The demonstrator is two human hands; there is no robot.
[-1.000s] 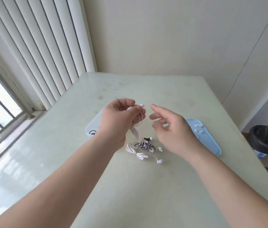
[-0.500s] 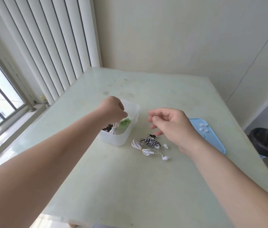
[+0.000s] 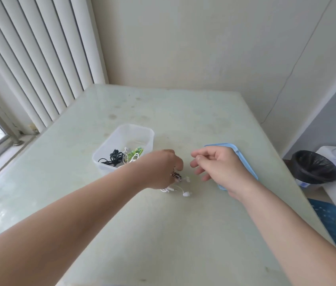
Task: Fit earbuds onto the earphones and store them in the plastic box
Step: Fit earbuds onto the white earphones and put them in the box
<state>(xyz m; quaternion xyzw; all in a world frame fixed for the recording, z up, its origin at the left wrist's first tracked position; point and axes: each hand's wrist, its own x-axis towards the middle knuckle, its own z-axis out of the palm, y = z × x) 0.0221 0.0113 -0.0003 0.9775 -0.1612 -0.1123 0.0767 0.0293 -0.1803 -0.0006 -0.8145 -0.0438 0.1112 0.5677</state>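
I see left hand (image 3: 164, 169) curled down onto striped earphones (image 3: 176, 176), just right of plastic box (image 3: 121, 148); grip unclear. Right hand (image 3: 217, 165) half-open, empty, further right. I'd pinch whole striped coil, leaving white earphones (image 3: 180, 190) on worktop (image 3: 183, 234).

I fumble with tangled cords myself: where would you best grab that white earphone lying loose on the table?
Pinch the white earphone by the thin cord just behind its bud, coming straight down from above. It lies flat on the table, and the left hand crowds the far side.
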